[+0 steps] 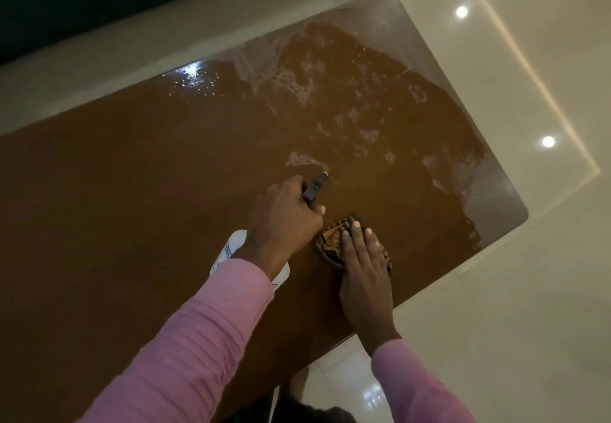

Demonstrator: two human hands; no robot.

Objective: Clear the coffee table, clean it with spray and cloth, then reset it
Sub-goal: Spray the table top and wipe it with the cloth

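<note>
Left hand grips spray bottle | right hand flat, pressing cloth onto coffee table

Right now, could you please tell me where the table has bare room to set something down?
The left half of the table, left of the left hand and bottle, is bare. Foam covers the far right end; the right hand and cloth crowd the near right edge.

Two long pink sleeves, seemingly of fine ribbed knit
</note>
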